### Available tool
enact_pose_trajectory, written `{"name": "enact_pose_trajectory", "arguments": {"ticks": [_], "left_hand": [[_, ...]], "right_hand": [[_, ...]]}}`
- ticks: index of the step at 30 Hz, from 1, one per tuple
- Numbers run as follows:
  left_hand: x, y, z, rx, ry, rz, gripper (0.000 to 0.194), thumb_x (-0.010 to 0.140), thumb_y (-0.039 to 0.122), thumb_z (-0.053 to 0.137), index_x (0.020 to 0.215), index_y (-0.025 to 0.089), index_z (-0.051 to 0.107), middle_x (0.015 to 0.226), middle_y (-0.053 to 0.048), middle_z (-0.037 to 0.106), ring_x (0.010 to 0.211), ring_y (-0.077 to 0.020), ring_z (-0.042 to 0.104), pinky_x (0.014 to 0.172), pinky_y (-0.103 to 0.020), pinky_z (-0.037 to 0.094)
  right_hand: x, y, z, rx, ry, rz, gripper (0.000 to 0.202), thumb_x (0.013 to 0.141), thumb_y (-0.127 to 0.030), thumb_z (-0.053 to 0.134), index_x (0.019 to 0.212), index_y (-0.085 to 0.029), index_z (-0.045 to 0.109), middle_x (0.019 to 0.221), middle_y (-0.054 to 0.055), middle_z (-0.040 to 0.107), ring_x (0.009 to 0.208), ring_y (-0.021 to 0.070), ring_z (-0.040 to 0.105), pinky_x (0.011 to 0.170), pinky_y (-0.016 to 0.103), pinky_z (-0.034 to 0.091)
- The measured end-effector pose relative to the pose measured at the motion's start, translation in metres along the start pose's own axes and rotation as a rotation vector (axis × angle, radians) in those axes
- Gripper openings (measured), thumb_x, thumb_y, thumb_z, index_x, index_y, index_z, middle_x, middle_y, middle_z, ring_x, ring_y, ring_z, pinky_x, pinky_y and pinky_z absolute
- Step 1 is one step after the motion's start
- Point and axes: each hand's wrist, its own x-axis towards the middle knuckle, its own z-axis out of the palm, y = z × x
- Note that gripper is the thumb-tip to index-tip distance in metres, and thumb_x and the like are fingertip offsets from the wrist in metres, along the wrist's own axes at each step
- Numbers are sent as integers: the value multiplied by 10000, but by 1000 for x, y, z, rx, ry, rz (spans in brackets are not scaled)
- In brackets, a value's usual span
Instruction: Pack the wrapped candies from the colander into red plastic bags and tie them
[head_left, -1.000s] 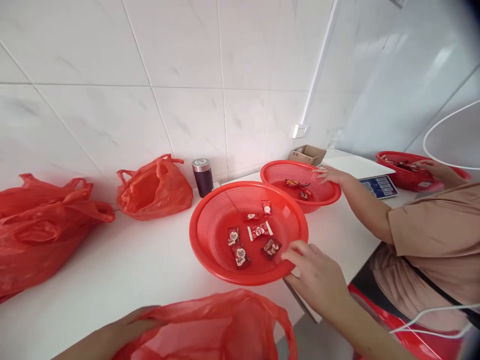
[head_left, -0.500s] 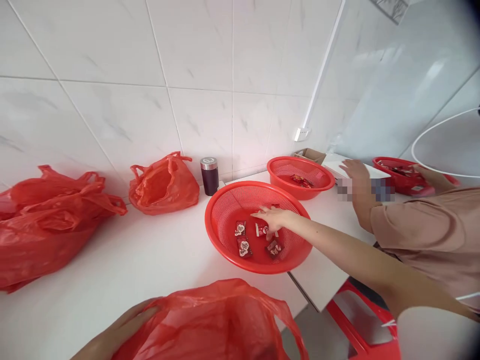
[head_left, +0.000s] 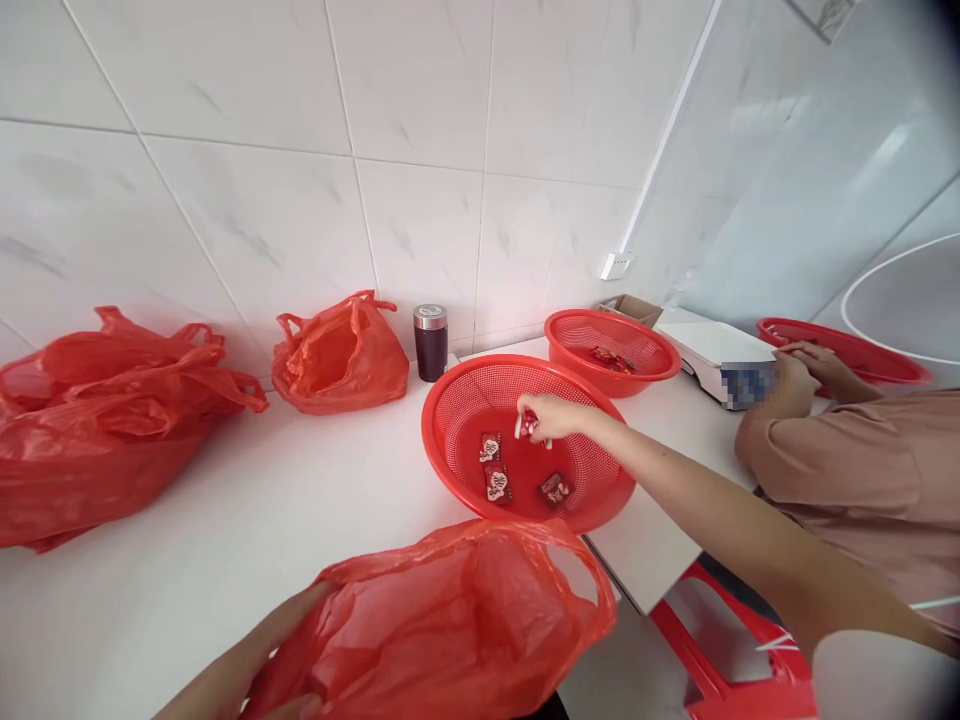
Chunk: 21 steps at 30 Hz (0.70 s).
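Observation:
My right hand point(head_left: 561, 415) is inside the large red plastic basket point(head_left: 430, 430), its fingers pinched round a small red-and-white wrapped packet point(head_left: 528, 424). Below it in the basket lie two red packets point(head_left: 496, 482) close together and a darker red packet point(head_left: 555, 489) apart from them. At the front, my left hand point(head_left: 259, 640) grips the left side of an open red plastic bag point(head_left: 442, 620). The bag's mouth faces up beside the basket's near rim, and one handle loop stands out on its right. Part of my left hand is hidden by the bag.
Two more red bags point(head_left: 120, 430) point(head_left: 341, 360) sit along the wall, with a dark tumbler point(head_left: 430, 345) alongside. Behind is a second basket point(head_left: 555, 350) with packets, then a white scale point(head_left: 712, 340). A co-worker's hands point(head_left: 806, 365) are at the right, above a red stool point(head_left: 720, 640).
My right hand has closed on a packet and lifted it off the basket's bottom. The bag in my left hand sits higher in view. The co-worker's hand has left the scale.

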Motion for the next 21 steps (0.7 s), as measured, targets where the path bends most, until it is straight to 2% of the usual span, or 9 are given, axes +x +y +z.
{"name": "enact_pose_trajectory", "arguments": {"ticks": [3, 5, 7, 10, 14, 18, 21], "left_hand": [[3, 20, -3, -73, -145, -23, 711, 771, 518, 661, 1427, 376, 427, 1485, 40, 448, 1354, -333, 412, 1096, -475, 384], [4, 33, -4, -111, -185, -53, 708, 790, 497, 656, 1440, 366, 408, 1490, 33, 444, 1355, -327, 411, 1097, -468, 385], [4, 41, -2, -135, -188, -72, 709, 794, 496, 654, 1443, 364, 402, 1491, 36, 442, 1365, -321, 397, 1095, -456, 393], [3, 42, 1, -108, -206, -64, 718, 804, 504, 640, 1456, 353, 381, 1506, 34, 418, 1377, -306, 382, 1099, -442, 394], [3, 29, 0, -38, -191, -69, 725, 814, 504, 623, 1469, 337, 363, 1522, 10, 394, 1385, -318, 366, 1125, -482, 340], [6, 14, -3, -1, -218, -55, 731, 803, 511, 636, 1465, 365, 362, 1534, 24, 363, 1393, -321, 347, 1133, -491, 316], [6, 11, -3, -8, -202, -58, 729, 797, 510, 645, 1459, 373, 370, 1528, 27, 376, 1385, -323, 362, 1129, -491, 324]], "right_hand": [[-20, -28, -28, 81, 103, -74, 362, 794, -222, 641, 1091, -238, 434, 1030, 21, 652, 840, 139, 643, 676, 214, 472], [-30, -45, -42, 87, 152, -112, 383, 781, -264, 661, 1087, -251, 433, 1031, 7, 652, 850, 139, 642, 672, 214, 472], [-32, -56, -46, 40, 165, -116, 410, 753, -285, 692, 1078, -256, 444, 1018, -3, 653, 841, 144, 641, 645, 213, 467], [-20, -55, -35, -44, 123, -71, 433, 744, -281, 708, 1095, -251, 456, 1014, 0, 656, 827, 148, 642, 621, 213, 464], [10, -35, -3, -133, 43, 25, 495, 698, -201, 764, 1126, -197, 515, 1050, 61, 647, 843, 185, 639, 657, 253, 494], [31, -22, 23, -221, -46, 121, 401, 869, -296, 650, 1231, -169, 531, 1207, 96, 573, 977, 208, 610, 799, 372, 534], [37, -19, 29, -260, -120, 161, 330, 936, -337, 562, 1218, -166, 555, 1189, 85, 587, 987, 197, 612, 828, 399, 537]]}}
